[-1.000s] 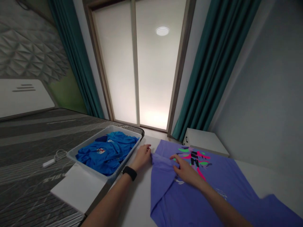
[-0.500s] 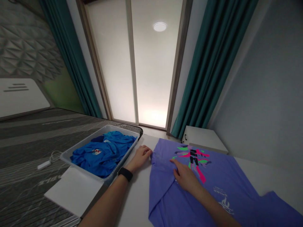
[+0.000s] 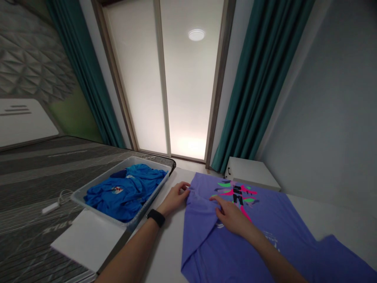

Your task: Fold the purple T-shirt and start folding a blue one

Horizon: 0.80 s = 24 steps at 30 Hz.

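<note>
A purple T-shirt (image 3: pixel 203 220) with a bright pink, green and black print lies spread on a white table (image 3: pixel 167 243). Its left side is folded over in a slanting flap. My left hand (image 3: pixel 177 195), with a black band on the wrist, has its fingers curled on the shirt's upper left edge. My right hand (image 3: pixel 231 215) lies over the cloth beside the print, index finger and thumb bent in and gathering the fabric. Small wrinkles run between the two hands. My right forearm covers part of the white lettering lower on the shirt.
Left of the table, a clear plastic bin (image 3: pixel 103 175) holds crumpled blue clothes (image 3: pixel 126 192) on a dark patterned surface. A white board or sheet (image 3: pixel 88 237) lies before it, a white plug-like piece with a cord (image 3: pixel 50 208) beside it. A white cabinet (image 3: pixel 250 171) stands behind the table.
The fabric between my hands is more bunched, and my right fingers have drawn in on the cloth. My left hand stays at the shirt's edge. The view has shifted slightly.
</note>
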### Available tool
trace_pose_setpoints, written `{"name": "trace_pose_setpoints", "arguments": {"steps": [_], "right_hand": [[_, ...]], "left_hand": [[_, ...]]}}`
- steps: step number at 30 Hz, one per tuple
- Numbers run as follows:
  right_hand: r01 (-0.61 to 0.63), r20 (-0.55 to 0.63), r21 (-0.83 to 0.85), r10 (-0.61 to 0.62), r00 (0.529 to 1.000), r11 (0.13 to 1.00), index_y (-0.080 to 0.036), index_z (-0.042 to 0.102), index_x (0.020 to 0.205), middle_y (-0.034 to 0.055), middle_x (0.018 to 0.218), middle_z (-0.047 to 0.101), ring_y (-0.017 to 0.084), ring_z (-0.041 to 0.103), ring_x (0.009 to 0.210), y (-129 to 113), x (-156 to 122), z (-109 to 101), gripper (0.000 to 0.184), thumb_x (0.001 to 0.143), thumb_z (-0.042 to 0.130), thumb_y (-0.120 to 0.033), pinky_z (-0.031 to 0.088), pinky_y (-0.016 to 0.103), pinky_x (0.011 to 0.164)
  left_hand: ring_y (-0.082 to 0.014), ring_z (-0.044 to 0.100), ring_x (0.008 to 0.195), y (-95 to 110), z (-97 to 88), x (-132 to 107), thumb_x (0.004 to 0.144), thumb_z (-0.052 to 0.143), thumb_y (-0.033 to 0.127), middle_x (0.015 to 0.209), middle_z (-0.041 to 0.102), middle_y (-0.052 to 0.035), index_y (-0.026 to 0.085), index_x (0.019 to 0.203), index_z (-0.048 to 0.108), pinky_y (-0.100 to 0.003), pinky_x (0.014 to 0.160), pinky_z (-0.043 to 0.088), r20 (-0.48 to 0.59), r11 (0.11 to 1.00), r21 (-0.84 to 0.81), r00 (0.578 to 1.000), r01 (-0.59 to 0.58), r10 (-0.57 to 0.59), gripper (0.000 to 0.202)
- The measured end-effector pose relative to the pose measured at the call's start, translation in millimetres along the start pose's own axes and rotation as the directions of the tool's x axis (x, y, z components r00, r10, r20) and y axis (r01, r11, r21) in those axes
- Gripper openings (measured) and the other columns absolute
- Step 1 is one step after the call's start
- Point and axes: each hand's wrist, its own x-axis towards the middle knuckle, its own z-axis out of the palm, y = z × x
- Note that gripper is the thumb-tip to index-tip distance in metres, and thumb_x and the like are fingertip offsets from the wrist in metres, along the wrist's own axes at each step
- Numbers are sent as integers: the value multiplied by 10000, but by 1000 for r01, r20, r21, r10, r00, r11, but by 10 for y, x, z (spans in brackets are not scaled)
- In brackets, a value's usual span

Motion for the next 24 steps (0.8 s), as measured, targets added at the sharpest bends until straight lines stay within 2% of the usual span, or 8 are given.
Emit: {"name": "trace_pose_setpoints", "arguments": {"steps": [5,7,10,12,15,18,21,24], "right_hand": [[32,11,86,-33,999,996,-234,643,1171,54,1068,706,199,645,913,48,4,-83,386,863,412,-202,434,307,835],[51,-8,143,-50,999,988,-224,648,1159,52,1054,703,191,640,865,52,13,-166,382,867,401,-216,444,308,819],[28,-49,174,-19,999,984,-212,636,1181,39,941,703,180,619,735,85,40,-291,401,869,384,-227,457,307,754],[-20,-87,146,33,996,989,-207,624,1192,35,898,700,183,621,719,140,69,-326,405,871,378,-223,460,309,743],[-97,-131,39,101,986,995,-204,603,1213,62,1002,710,206,659,870,256,114,-269,398,888,372,-201,456,317,816],[-170,-131,-106,156,979,980,-218,561,1275,84,1162,691,219,649,1039,364,143,-125,414,908,377,-171,438,315,885],[-224,-105,-226,204,973,948,-216,517,1335,99,1266,652,229,632,1107,431,145,20,444,917,380,-158,442,317,896],[-230,-94,-283,211,973,931,-214,513,1349,99,1336,611,227,619,1143,465,136,107,460,912,386,-153,440,308,912]], "left_hand": [[-168,615,811,9,70,68,834,581,314,874,666,-27,188,1022,683,-253,735,463,4,997,-72,1000,-23,23,248],[-170,617,824,21,91,141,841,570,309,875,665,-30,180,1019,675,-259,751,468,-2,993,-115,999,-38,38,243],[-162,601,774,37,137,273,844,573,332,836,655,-26,164,1010,660,-258,715,464,18,988,-140,998,-59,62,252],[-146,576,708,40,185,335,851,568,352,796,638,-14,160,1019,649,-248,663,449,46,990,-128,997,-60,66,269],[-132,545,650,26,261,346,884,529,366,756,614,3,164,1066,628,-237,611,423,61,994,-89,996,-58,63,289],[-134,552,664,4,303,290,908,502,361,759,615,3,167,1113,610,-239,627,422,27,997,-29,997,-76,77,303],[-137,561,670,-1,292,236,913,499,347,760,629,4,173,1124,612,-246,648,420,10,995,31,995,-99,98,296],[-136,558,644,5,245,208,905,517,328,735,637,10,177,1123,624,-249,646,411,44,988,104,993,-116,112,286]]}}
